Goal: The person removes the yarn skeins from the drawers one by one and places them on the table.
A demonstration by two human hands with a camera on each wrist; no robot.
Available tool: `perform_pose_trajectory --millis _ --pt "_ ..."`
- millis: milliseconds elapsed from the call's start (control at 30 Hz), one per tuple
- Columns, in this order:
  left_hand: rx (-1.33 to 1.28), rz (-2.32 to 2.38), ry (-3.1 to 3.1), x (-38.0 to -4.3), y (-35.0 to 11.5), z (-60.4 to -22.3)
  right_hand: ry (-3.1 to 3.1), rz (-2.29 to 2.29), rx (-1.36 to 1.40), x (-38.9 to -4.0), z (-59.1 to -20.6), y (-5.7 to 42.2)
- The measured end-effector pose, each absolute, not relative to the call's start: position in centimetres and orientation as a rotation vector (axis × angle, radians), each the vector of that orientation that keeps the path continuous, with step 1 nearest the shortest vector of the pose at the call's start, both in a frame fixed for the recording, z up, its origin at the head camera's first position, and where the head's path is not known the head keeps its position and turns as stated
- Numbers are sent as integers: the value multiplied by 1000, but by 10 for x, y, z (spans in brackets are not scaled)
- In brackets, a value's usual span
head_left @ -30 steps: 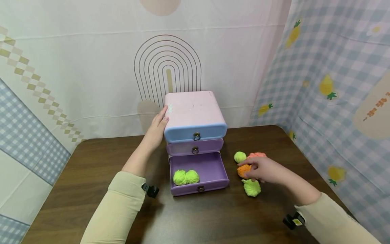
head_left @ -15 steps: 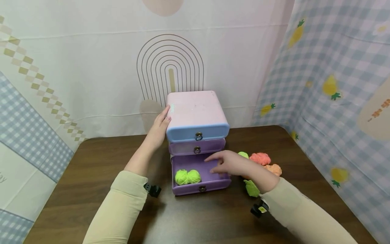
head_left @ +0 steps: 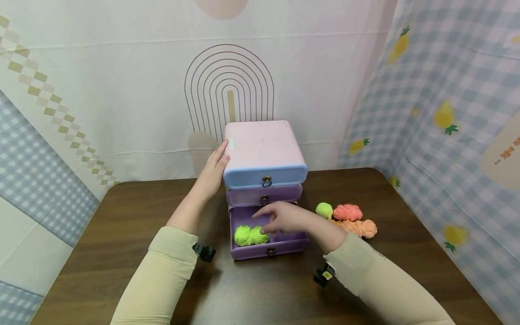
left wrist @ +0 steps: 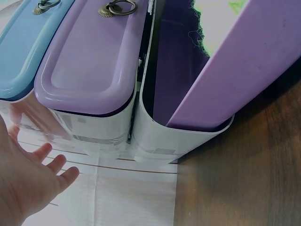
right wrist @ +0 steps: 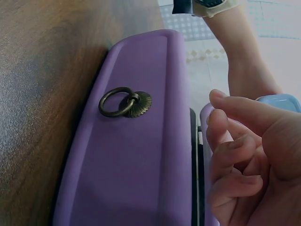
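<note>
A small three-drawer cabinet (head_left: 260, 144) with a pink top and a blue top drawer front stands at the back of the table. Its bottom purple drawer (head_left: 290, 246) is pulled out, and two bright green yarn balls (head_left: 251, 235) lie side by side in it. My left hand (head_left: 213, 169) rests at the cabinet's left side, fingers extended. Over the drawer hangs my right hand (head_left: 284, 216), index finger pointing toward the green balls. In the right wrist view its fingers (right wrist: 235, 150) are loosely bent with nothing seen between them. Whether a fingertip touches yarn cannot be told.
Right of the drawer lie a green yarn ball (head_left: 324, 210), a coral one (head_left: 347, 212) and a peach one (head_left: 363, 229). Orange yarn (head_left: 337, 222) shows partly behind the right forearm. Patterned cloth (head_left: 142, 90) hangs behind the wooden table (head_left: 142, 216).
My right hand has moved left from above the loose yarn to over the open drawer. The right forearm now covers the lower green ball on the table. My left hand keeps its place.
</note>
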State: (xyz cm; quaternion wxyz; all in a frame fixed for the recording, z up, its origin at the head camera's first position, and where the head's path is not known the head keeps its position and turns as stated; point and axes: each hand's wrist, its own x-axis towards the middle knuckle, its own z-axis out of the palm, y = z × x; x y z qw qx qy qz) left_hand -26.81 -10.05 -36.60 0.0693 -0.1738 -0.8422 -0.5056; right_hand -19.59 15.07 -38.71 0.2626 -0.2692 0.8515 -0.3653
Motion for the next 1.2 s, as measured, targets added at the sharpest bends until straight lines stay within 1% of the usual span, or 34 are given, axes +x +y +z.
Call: perform_pose_trajectory --millis 500,867,1200 --pt "-535 -1520 -2527 -271 -100 -367 2321 -768 -623 -207 -406 134" --pt "-528 -1517 -2530 -272 -100 -366 2419 -473 -703 -210 -414 126" --pt "-527 -1493 -2532 -273 -101 -368 2448 -447 -670 -209 -416 125"
